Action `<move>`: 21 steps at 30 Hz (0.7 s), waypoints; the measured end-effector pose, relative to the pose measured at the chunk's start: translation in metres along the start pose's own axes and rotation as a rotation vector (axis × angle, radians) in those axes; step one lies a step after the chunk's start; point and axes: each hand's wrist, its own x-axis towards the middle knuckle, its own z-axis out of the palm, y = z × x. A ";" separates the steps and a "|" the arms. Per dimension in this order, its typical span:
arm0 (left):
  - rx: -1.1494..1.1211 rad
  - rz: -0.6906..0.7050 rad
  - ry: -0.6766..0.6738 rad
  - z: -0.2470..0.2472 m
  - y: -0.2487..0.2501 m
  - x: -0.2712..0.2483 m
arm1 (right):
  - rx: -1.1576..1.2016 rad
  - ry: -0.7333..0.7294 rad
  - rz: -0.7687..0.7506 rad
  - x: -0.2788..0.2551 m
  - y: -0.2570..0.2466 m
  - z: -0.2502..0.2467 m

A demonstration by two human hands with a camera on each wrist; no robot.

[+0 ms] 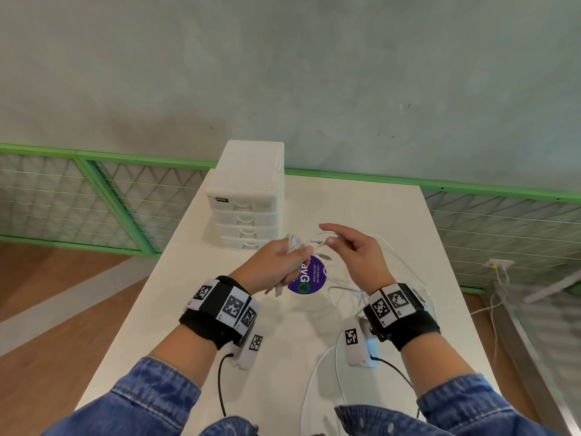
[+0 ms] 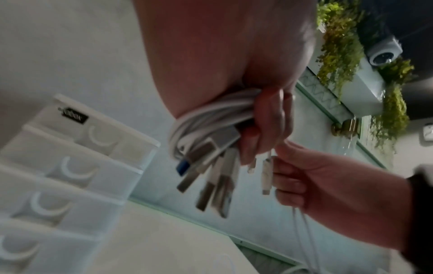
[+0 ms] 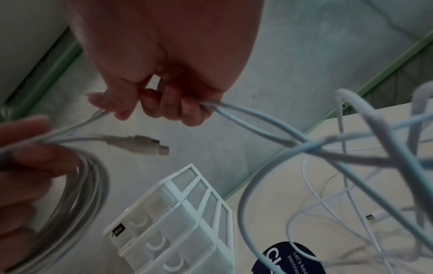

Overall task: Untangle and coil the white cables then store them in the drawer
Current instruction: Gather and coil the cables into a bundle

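Nearest the camera, two blue denim sleeves point(image 1: 147, 394) noted, each wrist carrying a black band with black-and-white square markers point(image 1: 226, 305).

Left hand point(image 1: 276, 265) seen with fingers wrapped tight around a bundle of coiled white cables point(image 2: 211, 118), held above the white tabletop point(image 1: 283, 357). Several flat metal USB plugs point(image 2: 211, 185) hung below the fist in the left wrist view, one with a blue insert. Coil loops point(image 3: 77, 185) also visible beside that hand in the right wrist view.

Right hand point(image 1: 355, 250) raised just beside the left, fingers curled and pinching thin white cable strands point(image 3: 246, 115); a small white connector point(image 3: 145, 144) hung free between the two hands. From the right hand, strands trailed down into a loose tangle of white cables point(image 1: 355, 287) lying on the tabletop, well short of coiled.

Under the hands, a round purple sticker with white and green lettering point(image 1: 306, 280) found flat on the table, partly crossed by cable.

Beyond the hands, a white plastic four-drawer storage unit point(image 1: 248, 196) stood upright at the far side of the table, all drawers closed; no cable in it as far as visible.

Farthest back, a green-framed mesh railing point(image 1: 103, 196) and a pale grey-green wall point(image 1: 283, 73).
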 end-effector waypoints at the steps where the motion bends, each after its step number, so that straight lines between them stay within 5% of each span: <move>1: -0.036 -0.006 -0.030 0.004 0.003 -0.002 | -0.006 0.007 0.002 0.002 0.001 0.000; 9: -0.058 -0.050 -0.062 0.013 0.016 -0.005 | -0.128 -0.102 0.064 0.013 0.021 0.007; 18: -0.102 -0.061 0.132 0.002 0.021 -0.003 | -0.037 -0.202 0.043 0.007 0.007 0.008; 21: -0.035 -0.092 0.060 0.001 0.022 -0.006 | -0.101 -0.152 0.019 0.009 0.012 0.009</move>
